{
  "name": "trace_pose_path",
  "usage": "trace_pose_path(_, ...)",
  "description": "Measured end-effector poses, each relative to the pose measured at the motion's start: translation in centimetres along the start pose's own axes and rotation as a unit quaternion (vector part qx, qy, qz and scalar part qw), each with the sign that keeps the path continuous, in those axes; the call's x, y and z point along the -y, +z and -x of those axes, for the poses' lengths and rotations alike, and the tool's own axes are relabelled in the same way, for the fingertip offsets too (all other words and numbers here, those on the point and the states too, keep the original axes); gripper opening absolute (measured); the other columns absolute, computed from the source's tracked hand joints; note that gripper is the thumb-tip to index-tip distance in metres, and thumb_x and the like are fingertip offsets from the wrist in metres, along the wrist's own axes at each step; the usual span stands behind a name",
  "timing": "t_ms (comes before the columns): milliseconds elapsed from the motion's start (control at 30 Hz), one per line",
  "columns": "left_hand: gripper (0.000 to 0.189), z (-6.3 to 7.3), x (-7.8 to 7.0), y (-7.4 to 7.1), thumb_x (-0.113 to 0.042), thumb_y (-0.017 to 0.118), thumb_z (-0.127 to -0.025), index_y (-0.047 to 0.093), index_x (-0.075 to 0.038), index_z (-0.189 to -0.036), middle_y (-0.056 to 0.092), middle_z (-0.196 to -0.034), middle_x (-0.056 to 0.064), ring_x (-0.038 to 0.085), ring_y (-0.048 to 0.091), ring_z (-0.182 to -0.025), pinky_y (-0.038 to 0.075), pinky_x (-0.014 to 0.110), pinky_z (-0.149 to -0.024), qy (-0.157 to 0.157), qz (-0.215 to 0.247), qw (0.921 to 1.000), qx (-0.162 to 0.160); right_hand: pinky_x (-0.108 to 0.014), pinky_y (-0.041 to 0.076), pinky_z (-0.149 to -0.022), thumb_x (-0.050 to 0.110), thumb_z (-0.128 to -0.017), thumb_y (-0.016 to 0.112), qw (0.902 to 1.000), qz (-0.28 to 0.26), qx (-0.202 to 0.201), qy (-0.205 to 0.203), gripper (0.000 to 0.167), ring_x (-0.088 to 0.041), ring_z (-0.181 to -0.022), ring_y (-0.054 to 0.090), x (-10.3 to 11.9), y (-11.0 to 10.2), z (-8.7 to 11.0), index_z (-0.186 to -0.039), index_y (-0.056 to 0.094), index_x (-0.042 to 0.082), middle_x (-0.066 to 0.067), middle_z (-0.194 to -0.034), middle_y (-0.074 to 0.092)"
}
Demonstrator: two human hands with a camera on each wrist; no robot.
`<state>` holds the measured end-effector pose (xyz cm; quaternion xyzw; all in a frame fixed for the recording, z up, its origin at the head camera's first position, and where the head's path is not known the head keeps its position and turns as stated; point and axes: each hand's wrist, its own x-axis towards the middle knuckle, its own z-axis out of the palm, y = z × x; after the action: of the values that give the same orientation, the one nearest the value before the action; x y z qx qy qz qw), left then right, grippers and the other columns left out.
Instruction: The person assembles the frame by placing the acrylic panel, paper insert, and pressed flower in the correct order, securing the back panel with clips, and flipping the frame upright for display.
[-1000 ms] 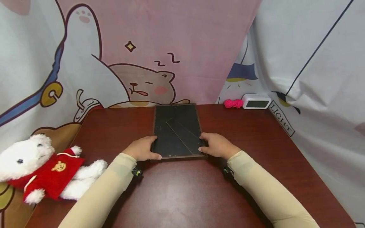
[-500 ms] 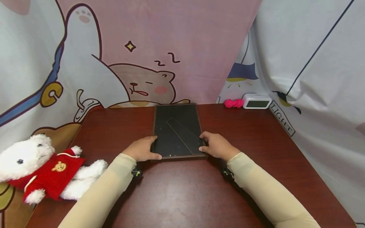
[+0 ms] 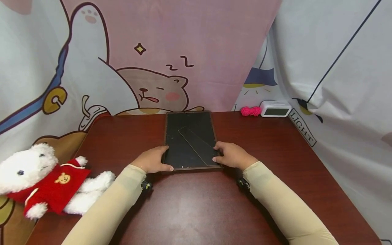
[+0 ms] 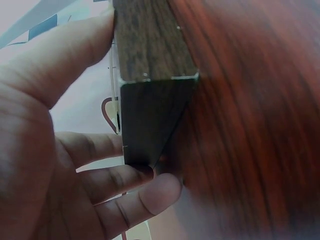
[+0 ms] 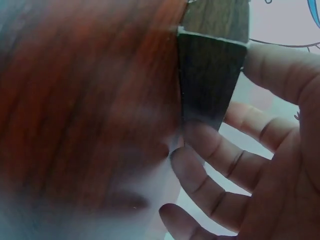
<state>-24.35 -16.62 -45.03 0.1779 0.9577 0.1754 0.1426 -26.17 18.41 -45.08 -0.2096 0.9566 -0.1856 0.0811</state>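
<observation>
A picture frame (image 3: 190,149) with a brown wood-grain edge lies on the table, black backing and folded easel leg facing up. My left hand (image 3: 152,160) holds its near left corner, thumb over the top at the front and fingers along the left side. In the left wrist view the frame's thick wooden side (image 4: 152,45) passes between thumb and fingers. On the near right corner my right hand (image 3: 234,156) has a matching grip, thumb and index finger on the backing's edge. Its other fingers (image 5: 200,175) show against the frame's outer side in the right wrist view.
A white plush bear (image 3: 62,183) in a red top lies at the table's left edge. Pink yarn (image 3: 251,111) and a white digital clock (image 3: 275,109) stand at the back right. A printed curtain (image 3: 214,51) hangs behind the reddish-brown table (image 3: 190,211).
</observation>
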Motion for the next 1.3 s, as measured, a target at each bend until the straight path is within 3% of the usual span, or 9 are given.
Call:
trace_pose_path(267,0.101,0.0,-0.1,-0.1,-0.050,0.083,-0.087,0.039,0.002,-0.161,0.043,-0.163,0.023,0.041,0.045,-0.149,0.040,0.056,-0.120,-0.001,-0.008,1.0000,0.002,-0.053,0.058,-0.092,0.039,-0.098,0.074,0.9989,0.044,0.001,0.013,0.037,-0.027,-0.107,0.073,0.4,0.0,-0.5,-0.125,0.070,0.014,-0.008,-0.122,0.077)
trace_pose_path(567,0.101,0.1,0.2,0.0,-0.051,0.083,-0.086,0.040,0.003,-0.160,0.045,-0.162,0.024,0.041,0.046,-0.148,0.040,0.056,-0.120,0.002,-0.010,0.9999,-0.003,-0.044,0.058,-0.081,0.031,-0.099,0.074,0.9995,0.011,0.011,0.026,0.023,-0.016,-0.088,0.067,-0.1,-0.8,-1.4,-0.115,0.081,0.017,-0.002,-0.112,0.078)
trace_pose_path(767,0.101,0.0,0.2,-0.1,-0.051,0.083,-0.086,0.041,0.004,-0.159,0.045,-0.161,0.024,0.041,0.046,-0.148,0.040,0.055,-0.120,0.008,-0.011,0.9999,-0.008,-0.046,0.059,-0.086,0.029,-0.097,0.076,0.9995,-0.020,-0.003,0.024,0.025,-0.018,-0.092,0.069,-0.3,-0.6,-1.2,-0.116,0.081,0.014,-0.004,-0.113,0.079)
trace_pose_path(1000,0.100,0.2,-0.1,-0.1,-0.051,0.083,-0.087,0.041,0.005,-0.159,0.047,-0.161,0.025,0.041,0.048,-0.147,0.041,0.055,-0.119,0.009,-0.022,0.9997,-0.008,-0.051,0.057,-0.098,0.028,-0.094,0.080,0.9994,-0.002,-0.030,0.018,0.030,-0.027,-0.109,0.074,0.2,-0.1,-1.0,-0.116,0.080,0.009,-0.008,-0.115,0.079)
trace_pose_path(1300,0.100,1.1,-1.1,0.0,-0.052,0.085,-0.084,0.046,0.005,-0.156,0.052,-0.156,0.025,0.041,0.053,-0.143,0.045,0.056,-0.115,0.008,-0.047,0.9988,-0.004,-0.047,0.059,-0.092,0.029,-0.091,0.085,0.9992,0.029,0.013,0.024,0.025,-0.023,-0.102,0.073,0.9,-1.1,-0.4,-0.109,0.082,0.011,-0.004,-0.110,0.080)
